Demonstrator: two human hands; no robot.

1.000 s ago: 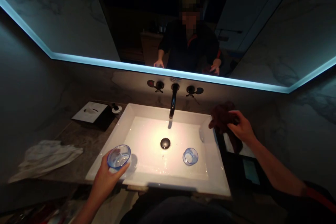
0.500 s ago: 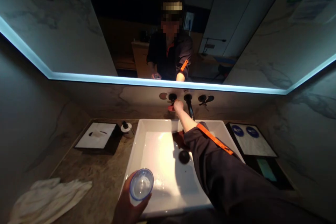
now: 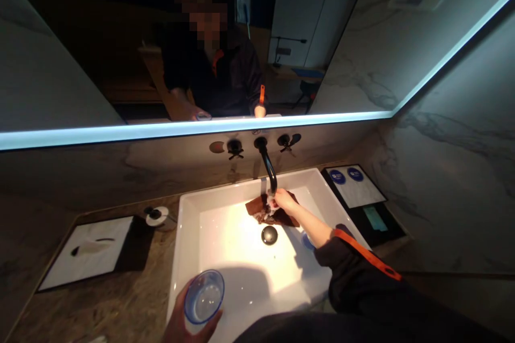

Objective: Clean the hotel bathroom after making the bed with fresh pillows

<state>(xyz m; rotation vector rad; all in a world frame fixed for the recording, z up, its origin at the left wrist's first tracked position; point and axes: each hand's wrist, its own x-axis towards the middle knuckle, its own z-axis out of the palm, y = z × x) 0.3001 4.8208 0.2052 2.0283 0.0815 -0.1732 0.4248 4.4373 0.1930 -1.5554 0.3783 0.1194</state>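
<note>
My left hand is wrapped around a clear drinking glass with a blue rim, held over the sink's front left corner. Under the black faucet spout is my right hand, its fingers bunched together. It is right at a wet brown cloth with white foam on it, lying in the white sink. Whatever those fingers may hold is hidden. Beside my right forearm, a blue-edged object shows partly in the basin.
A black drain stopper sits mid-basin. Two cross-shaped tap handles, left and right, flank the spout. A tissue box and a small dispenser stand left; a dark tray lies right. The lit mirror spans the wall.
My right hand has left the left tap handle and come down under the spout, uncovering the brown cloth. The view has swung right; my left hand still holds the glass.
</note>
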